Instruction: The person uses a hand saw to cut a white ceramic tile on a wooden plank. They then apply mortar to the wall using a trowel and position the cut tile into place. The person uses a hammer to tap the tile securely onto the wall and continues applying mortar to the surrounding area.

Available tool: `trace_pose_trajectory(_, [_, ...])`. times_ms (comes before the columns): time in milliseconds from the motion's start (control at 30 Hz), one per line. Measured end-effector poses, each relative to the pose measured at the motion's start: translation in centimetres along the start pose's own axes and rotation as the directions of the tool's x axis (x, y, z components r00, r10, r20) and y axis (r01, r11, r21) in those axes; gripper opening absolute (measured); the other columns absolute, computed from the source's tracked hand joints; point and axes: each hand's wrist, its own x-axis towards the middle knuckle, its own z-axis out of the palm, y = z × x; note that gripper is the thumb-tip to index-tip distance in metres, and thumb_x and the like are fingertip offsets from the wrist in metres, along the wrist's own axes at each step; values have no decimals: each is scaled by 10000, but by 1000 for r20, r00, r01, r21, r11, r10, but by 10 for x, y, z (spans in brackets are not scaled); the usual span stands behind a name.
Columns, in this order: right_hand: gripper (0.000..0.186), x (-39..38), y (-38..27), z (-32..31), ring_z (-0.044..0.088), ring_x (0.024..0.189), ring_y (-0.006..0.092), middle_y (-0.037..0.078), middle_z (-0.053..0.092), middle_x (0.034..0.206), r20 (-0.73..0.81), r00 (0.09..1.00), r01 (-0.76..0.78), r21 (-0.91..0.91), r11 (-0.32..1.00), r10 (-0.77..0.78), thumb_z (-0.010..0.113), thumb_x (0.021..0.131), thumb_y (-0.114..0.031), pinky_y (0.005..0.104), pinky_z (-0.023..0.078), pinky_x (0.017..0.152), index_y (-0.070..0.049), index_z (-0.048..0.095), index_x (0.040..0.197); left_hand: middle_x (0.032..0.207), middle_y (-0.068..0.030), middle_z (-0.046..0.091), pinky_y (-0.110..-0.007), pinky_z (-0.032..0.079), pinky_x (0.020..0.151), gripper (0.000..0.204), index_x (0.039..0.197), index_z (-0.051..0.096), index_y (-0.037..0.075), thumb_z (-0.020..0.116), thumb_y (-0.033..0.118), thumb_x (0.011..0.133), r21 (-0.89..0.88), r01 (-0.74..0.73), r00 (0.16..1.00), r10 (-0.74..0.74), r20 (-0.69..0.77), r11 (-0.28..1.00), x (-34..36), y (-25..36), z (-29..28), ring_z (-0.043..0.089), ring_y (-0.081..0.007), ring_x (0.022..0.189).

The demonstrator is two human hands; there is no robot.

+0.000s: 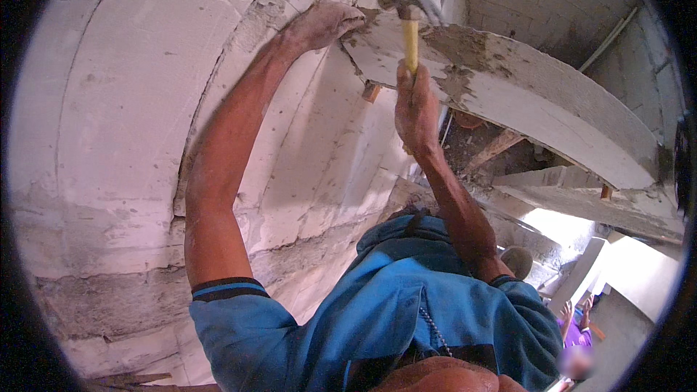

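My right hand [418, 112] is wrapped round the yellow handle of a claw hammer [411, 42], held upright with its dark metal head above the slab. My left hand [332, 23] is closed at the slab's left end, against the wall; whatever its fingers pinch is hidden. The long pale concrete slab [541, 94] runs from the wall toward the right, its upper face smeared with rough grey-brown mortar [465, 47]. The hammer head is a short way to the right of my left hand. Its edges are slightly blurred.
A pale block wall [138, 101] with open joints fills the left side. Small wooden pieces [371, 91] poke out under the slab, and a wooden beam [495, 149] slants below it. Far lower right, another person in purple [575, 334] has both arms raised beside a pale post.
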Motion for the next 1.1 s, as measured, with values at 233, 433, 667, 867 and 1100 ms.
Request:
trace_pose_trajectory(233, [223,-7,7,15,593,632,356,186,597,727,-3,1000,13,15,1000,-13,457,1046,-260,455,446,569,-40,477,1070,756,-194,652,-468,506,683,305,1028,680,76,570,355,973,145,-29,999,34,-36,989,1,-4,2,641,-384,718])
trace_pose_trajectory(433, [187,-5,12,19,634,676,375,181,618,752,41,999,6,39,999,-7,466,1039,-217,451,475,592,-36,475,1083,856,-213,670,-471,520,750,239,1041,663,69,547,260,958,141,20,999,-25,37,990,-2,-3,3,657,-396,826])
trace_pose_trajectory(667, [114,-2,18,17,638,681,362,176,622,760,53,996,77,-6,997,-77,505,1004,-120,430,499,609,-35,460,1065,898,-231,670,-474,528,762,249,1109,651,75,504,226,977,218,7,997,-23,70,976,-4,9,-2,667,-400,863])
trace_pose_trajectory(867, [110,-7,25,23,629,649,372,192,608,748,63,994,84,19,996,-85,505,1002,-104,441,488,567,-27,452,1059,904,-233,661,-471,530,754,242,1120,652,87,496,210,980,150,-50,999,46,30,987,-4,-1,4,665,-407,867])
trace_pose_trajectory(1100, [124,-6,28,25,607,601,380,190,590,715,-4,995,95,57,994,-95,508,1005,-115,445,473,540,-23,446,1060,851,-221,662,-479,532,741,240,1113,654,84,507,199,963,201,-7,997,-9,76,980,-3,6,-1,675,-399,843])
